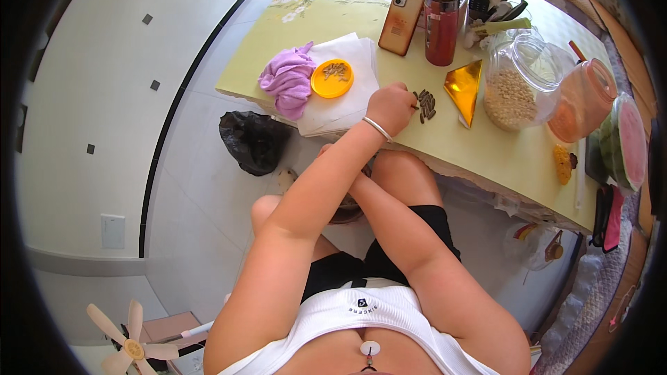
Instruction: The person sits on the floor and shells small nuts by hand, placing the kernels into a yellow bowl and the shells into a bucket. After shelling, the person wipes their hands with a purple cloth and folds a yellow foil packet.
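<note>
My left arm crosses over my right one. At the table's near edge my left hand (393,107) is closed, its fingertips against a small pile of dark, elongated, seed-like pieces (427,107); what it pinches, if anything, is too small to make out. My right hand (325,148) is mostly covered by the left forearm, below the table edge, and its fingers are hidden. A yellow round lid (320,86) holds light brown bits (335,70) and rests on white paper sheets (358,62). Beside it lies a crumpled purple cloth (287,80).
Right of the pile are a folded gold sheet (465,90), a clear jar of pale grains (511,97), an orange-tinted container (583,101) and cut watermelon (631,142). Behind stand a phone (401,22) and a red flask (442,24). A black bag (253,142) hangs left, beside the table.
</note>
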Motion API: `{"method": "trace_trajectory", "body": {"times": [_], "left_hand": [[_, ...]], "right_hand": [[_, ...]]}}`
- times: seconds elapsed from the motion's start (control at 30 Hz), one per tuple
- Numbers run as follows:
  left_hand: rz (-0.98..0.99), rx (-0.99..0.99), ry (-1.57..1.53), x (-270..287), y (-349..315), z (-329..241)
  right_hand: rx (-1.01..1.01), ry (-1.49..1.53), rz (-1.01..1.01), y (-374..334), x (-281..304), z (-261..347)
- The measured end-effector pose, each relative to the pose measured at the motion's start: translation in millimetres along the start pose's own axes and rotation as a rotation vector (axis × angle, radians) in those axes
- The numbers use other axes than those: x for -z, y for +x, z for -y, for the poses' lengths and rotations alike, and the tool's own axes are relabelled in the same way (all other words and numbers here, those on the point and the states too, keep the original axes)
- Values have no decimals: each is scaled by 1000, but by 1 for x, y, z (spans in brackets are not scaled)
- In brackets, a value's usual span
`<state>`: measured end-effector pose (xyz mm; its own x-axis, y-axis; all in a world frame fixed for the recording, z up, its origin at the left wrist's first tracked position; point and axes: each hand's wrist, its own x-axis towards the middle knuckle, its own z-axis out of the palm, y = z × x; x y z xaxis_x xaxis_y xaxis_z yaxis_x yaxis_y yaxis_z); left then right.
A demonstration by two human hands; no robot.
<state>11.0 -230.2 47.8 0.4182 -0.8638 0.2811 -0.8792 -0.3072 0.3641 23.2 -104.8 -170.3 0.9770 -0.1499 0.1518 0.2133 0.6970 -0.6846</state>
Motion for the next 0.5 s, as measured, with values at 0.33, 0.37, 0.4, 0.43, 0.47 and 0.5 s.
{"method": "trace_trajectory", "body": {"times": [0.33, 0.37, 0.4, 0.43, 0.47, 0.5], "left_hand": [[-341, 169, -297, 51, -69, 35], [-368, 194, -282, 60, -80, 40], [-410, 262, -245, 67, -108, 55], [-436, 316, -209, 71, -127, 66], [-439, 380, -211, 69, -143, 77], [-447, 449, -218, 63, -160, 89]], "right_hand": [[346, -1319, -80, -19, -39, 65], [179, -887, -149, -9, -38, 74], [47, -1098, -180, -16, -65, 106], [-267, -961, -230, -14, -71, 119], [-212, -894, -258, -10, -63, 112], [-163, -834, -283, -7, -55, 102]]}}
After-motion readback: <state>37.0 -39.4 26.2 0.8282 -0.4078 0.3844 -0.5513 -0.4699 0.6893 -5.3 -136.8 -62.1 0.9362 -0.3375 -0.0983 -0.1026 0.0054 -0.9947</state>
